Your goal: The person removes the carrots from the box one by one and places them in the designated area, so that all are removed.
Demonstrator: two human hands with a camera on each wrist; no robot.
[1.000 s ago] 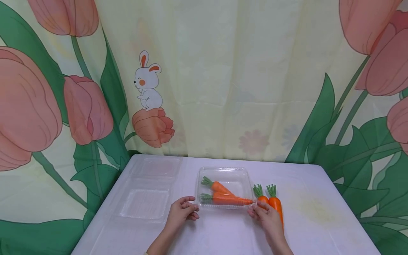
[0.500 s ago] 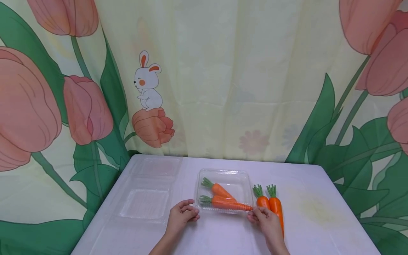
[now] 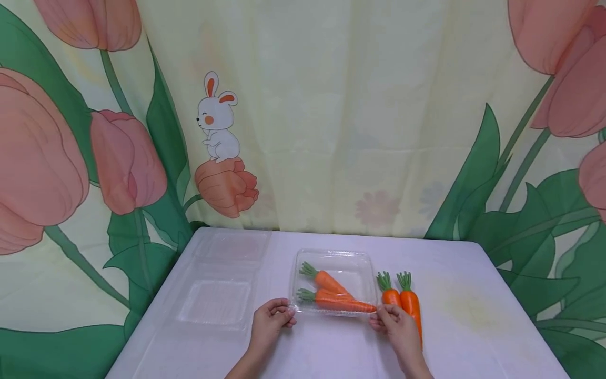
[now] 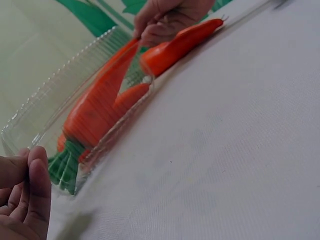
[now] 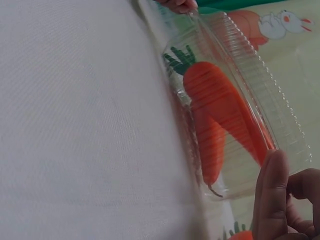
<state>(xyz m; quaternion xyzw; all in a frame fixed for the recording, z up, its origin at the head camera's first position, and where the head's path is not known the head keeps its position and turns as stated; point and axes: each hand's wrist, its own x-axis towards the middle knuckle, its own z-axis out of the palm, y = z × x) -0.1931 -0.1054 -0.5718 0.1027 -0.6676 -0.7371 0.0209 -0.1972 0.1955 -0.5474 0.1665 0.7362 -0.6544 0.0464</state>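
In the head view, a clear plastic box (image 3: pixel 357 268) with a ridged rim lies at the middle of the table. Two orange carrots with green tops, an upper carrot (image 3: pixel 330 281) and a lower carrot (image 3: pixel 343 302), lie inside it. My left hand (image 3: pixel 271 322) pinches the box's near left corner between thumb and fingers. At the near right corner my right hand (image 3: pixel 396 326) pinches the rim, right by the lower carrot's tip. Both wrist views show the near wall rising between the hands, the carrots seen through it.
Two more carrots, a left one (image 3: pixel 391 298) and a right one (image 3: pixel 411 308), lie beside the box, partly behind my right hand. A second clear plastic container (image 3: pixel 215 302) lies spread open on the left of the white table (image 3: pixel 473 295). A printed curtain (image 3: pixel 312 116) hangs behind.
The box's near edge has come slightly down toward me, with both hands keeping at its corners. The head view has tilted a little.
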